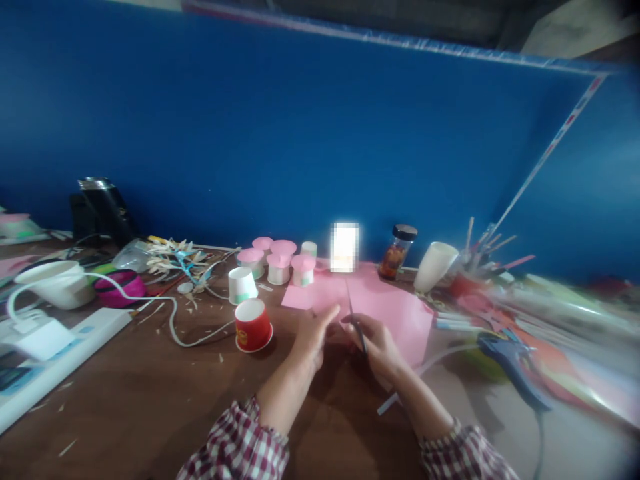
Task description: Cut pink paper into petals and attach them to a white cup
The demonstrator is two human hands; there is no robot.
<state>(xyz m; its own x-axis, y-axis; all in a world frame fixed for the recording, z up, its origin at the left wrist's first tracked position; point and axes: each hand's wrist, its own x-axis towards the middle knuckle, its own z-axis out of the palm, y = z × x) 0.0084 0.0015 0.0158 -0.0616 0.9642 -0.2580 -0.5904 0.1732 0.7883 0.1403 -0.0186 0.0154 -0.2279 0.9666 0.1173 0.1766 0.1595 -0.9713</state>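
Note:
My right hand [380, 347] is closed around dark-handled scissors [361, 335], their blades pointing away from me over a large pink sheet of paper [393, 310]. A slit or seam runs up the paper from the blades. Beside them, my left hand [311, 333] grips the near edge of the paper, thumb uppermost; its other fingers are partly hidden. Left of that hand, a red paper cup [253, 325] stands upside down or upright with a pale top, close to a white paper cup [242, 285]. Several small cups with pink paper tops [279, 261] stand behind.
A glowing, blurred-out screen [345, 247], a black-lidded jar [397, 252] and a white cup [435, 267] line the back. At right lie a blue glue gun [507, 357] and craft materials. A power strip [85, 347] and white cable [173, 320] are at left. A blue partition [300, 133] rises behind.

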